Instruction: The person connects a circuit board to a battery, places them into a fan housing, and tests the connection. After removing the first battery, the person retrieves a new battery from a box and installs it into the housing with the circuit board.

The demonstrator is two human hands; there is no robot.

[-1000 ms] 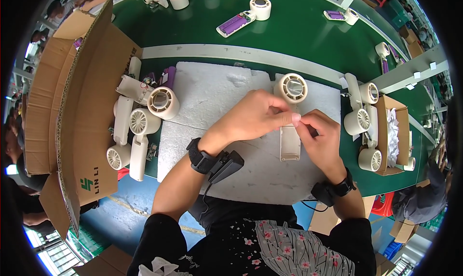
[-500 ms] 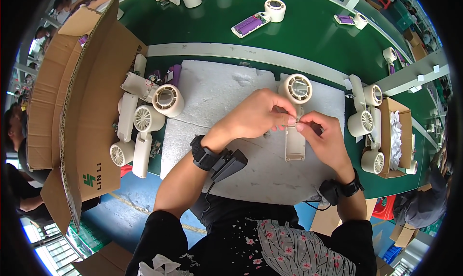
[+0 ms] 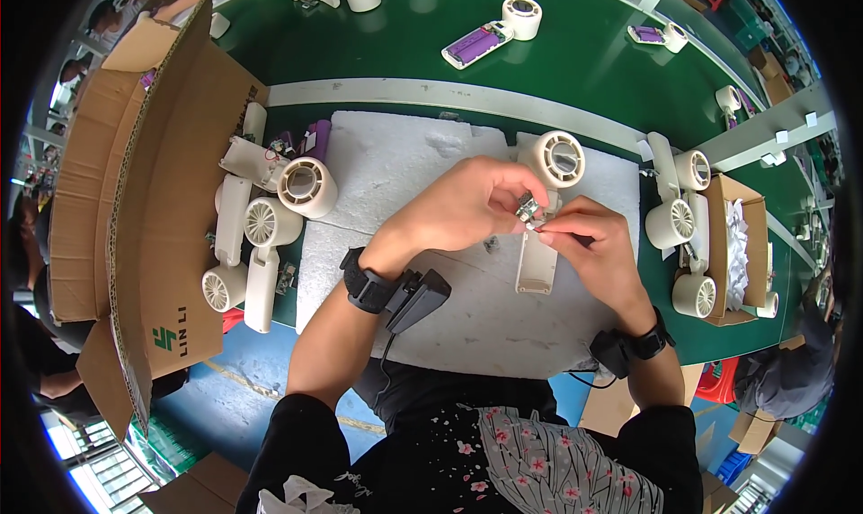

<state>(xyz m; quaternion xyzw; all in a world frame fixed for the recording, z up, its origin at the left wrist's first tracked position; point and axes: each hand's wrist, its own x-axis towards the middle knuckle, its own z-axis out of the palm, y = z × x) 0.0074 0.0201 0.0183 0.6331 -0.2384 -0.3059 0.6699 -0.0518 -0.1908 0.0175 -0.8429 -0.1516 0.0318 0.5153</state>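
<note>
Between my left hand's [image 3: 467, 205] thumb and fingers is a small green circuit board [image 3: 529, 208], lifted over the handle of a cream handheld fan. My right hand [image 3: 595, 243] pinches a tiny white piece [image 3: 536, 225] at the board's lower edge; its exact kind is too small to tell. The handheld fan [image 3: 556, 160] lies on a white foam pad [image 3: 404, 181], its round head away from me. Its open handle shell [image 3: 537, 264] points toward me, with the upper part hidden behind my fingers.
Several fan bodies [image 3: 274, 222] and a purple battery [image 3: 316, 140] crowd the pad's left, beside a tall cardboard box [image 3: 184, 217]. More fans [image 3: 670, 224] and a small carton [image 3: 719, 307] stand right. Beyond a pale rail [image 3: 387, 92], part-built fans [image 3: 476, 45] lie on a green surface.
The circuit board has come into sight, raised and tilted in my left fingers. The fan's handle has swung a little to the left. Beyond the rail, a part-built fan has shifted slightly right.
</note>
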